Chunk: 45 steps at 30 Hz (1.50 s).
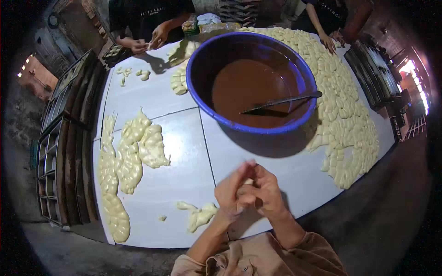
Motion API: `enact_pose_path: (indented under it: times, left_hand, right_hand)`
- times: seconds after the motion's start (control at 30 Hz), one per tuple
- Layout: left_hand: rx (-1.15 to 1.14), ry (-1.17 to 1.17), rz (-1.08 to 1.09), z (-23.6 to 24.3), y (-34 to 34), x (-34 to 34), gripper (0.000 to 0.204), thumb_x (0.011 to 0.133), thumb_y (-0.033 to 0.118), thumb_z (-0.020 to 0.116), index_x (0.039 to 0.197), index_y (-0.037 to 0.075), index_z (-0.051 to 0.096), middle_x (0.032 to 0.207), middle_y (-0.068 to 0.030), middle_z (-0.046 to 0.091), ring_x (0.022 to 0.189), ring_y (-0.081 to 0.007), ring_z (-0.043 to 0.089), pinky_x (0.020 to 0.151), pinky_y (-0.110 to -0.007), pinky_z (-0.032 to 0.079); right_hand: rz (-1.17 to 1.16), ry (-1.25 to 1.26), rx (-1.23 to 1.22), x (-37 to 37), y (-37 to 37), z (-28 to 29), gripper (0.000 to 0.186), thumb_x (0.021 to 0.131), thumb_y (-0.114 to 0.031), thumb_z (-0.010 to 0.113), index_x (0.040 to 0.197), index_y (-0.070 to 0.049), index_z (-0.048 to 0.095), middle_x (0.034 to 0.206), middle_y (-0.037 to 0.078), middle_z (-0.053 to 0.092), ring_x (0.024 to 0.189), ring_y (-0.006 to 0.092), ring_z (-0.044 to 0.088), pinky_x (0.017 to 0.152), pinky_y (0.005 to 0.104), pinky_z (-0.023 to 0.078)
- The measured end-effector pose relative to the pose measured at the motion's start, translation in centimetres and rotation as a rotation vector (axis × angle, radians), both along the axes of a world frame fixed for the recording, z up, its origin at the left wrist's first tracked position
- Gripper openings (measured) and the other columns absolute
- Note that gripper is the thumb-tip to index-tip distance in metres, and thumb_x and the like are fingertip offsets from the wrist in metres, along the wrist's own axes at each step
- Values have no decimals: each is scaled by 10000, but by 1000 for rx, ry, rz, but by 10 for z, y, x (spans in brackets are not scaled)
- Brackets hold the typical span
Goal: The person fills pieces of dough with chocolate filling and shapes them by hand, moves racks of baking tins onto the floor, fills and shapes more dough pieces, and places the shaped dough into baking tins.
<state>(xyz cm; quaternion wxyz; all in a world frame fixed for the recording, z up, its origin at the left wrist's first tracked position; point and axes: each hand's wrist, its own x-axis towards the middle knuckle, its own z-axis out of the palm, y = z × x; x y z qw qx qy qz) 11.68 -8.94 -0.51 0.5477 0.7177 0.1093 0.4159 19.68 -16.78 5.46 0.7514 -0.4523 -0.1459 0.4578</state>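
My left hand [234, 192] and my right hand [268, 189] come together over the near part of the white table [182, 158]. Their fingers are pressed together and curled around a small piece of pale dough [249, 181], of which only a little shows. Beside my left wrist lies a loose lump of the same dough [202, 216], with a tiny scrap [162, 218] to its left. Beyond my hands stands a large blue-purple basin [216, 118] of brown liquid [248, 87]. A dark long-handled utensil [283, 100] leans in it, its handle resting on the right rim.
Flattened dough pieces [131, 156] lie along the left side, and a broad spread of dough pieces [343, 110] covers the right. Stacked metal trays [57, 170] stand left of the table, more trays [373, 73] at right. Two other people [152, 23] work at the far edge.
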Motion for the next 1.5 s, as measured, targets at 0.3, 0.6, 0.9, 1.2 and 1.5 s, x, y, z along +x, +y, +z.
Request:
enact_pose_path:
  times: [0.3,0.6,0.9,1.2,1.5]
  left_hand:
    - [-635,-120,-143,-25,2,39,1216,640,272,934,1528,-4,150,1435,-226,461,1136,-261,612,918,-345,527]
    - [-700,316,-4,-20,48,-10,443,940,60,612,1349,-46,479,1198,-222,624,989,-206,658,882,-318,534]
    - [-854,393,48,-14,51,-27,370,946,110,624,1271,-50,552,1164,-178,647,1026,-220,643,895,-329,514]
    - [-753,259,-118,6,64,9,386,1009,250,551,1269,-34,557,1230,-150,625,1112,-228,619,873,-347,535]
    - [-1077,-50,-183,22,52,1,396,1016,339,512,1221,9,589,1145,-95,654,1037,-182,634,988,-387,476]
  right_hand:
    - [233,-64,147,71,25,6,392,903,-134,693,1232,-22,510,1063,105,646,886,127,639,694,248,536]
    - [627,-1313,-666,189,158,-24,261,898,-196,548,1065,-7,611,985,174,669,937,295,656,786,421,500]
    - [794,-1361,-579,190,162,-39,282,911,-240,536,1043,-14,641,977,173,680,860,296,669,762,392,517]
    - [280,-218,-144,146,120,15,138,972,-199,606,1024,-77,569,849,10,623,707,62,614,596,211,512]
    - [275,-110,-64,72,72,0,169,1000,-253,562,1072,-100,559,936,-38,572,821,30,550,696,224,480]
